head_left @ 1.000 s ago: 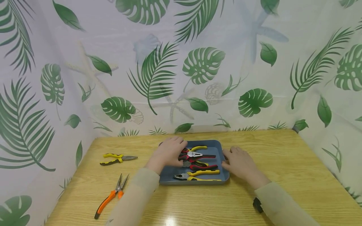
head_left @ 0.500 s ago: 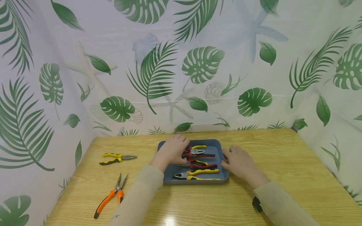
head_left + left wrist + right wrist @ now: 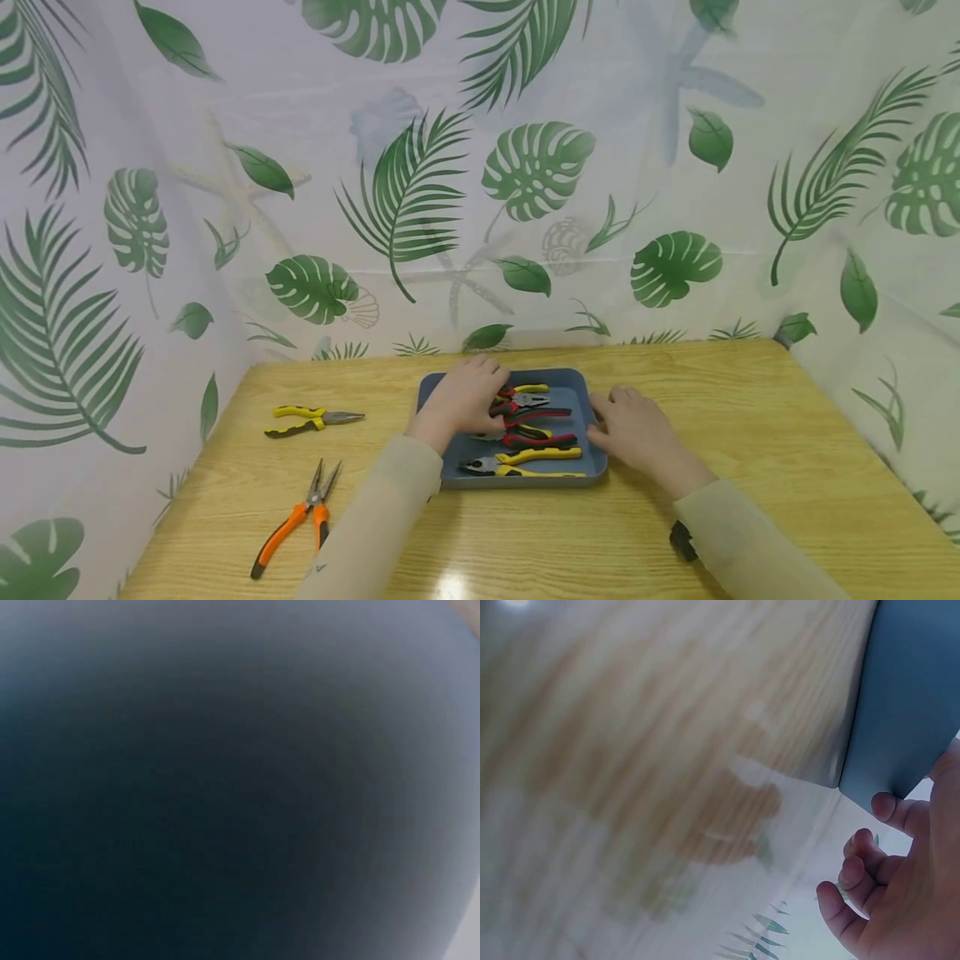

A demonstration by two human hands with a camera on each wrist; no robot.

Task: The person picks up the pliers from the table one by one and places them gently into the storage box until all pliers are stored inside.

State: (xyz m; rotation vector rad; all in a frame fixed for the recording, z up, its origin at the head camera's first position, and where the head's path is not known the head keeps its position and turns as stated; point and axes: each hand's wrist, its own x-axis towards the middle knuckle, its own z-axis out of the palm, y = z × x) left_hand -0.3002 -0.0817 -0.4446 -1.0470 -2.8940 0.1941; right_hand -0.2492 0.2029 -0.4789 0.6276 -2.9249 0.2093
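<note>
A blue-grey tray (image 3: pixel 517 482) on the table holds several pliers. My left hand (image 3: pixel 461 398) is inside its left half, gripping pliers with red-and-black handles (image 3: pixel 504 408); their silver head points right, and the hand covers part of the handles. Just in front lies another red-and-black pair (image 3: pixel 551 441), partly overlapping a yellow-and-black one. Yellow-handled pliers (image 3: pixel 538 455) lie along the tray's front side. My right hand (image 3: pixel 639 429) rests against the tray's right side; in the right wrist view a fingertip (image 3: pixel 885 806) touches the outer wall, other fingers loosely bent. The left wrist view is dark and blurred.
On the wooden table (image 3: pixel 720 392), left of the tray, lie yellow-and-black long-nose pliers (image 3: pixel 318 420). Nearer stands apart an orange-handled long-nose pair (image 3: pixel 303 510), its jaws spread, close to my left forearm. A leaf-print cloth (image 3: pixel 465 208) hangs behind the table and along both sides.
My left hand has shifted slightly right inside the tray, and the red-and-black pliers have moved right with it. The right hand stays against the tray.
</note>
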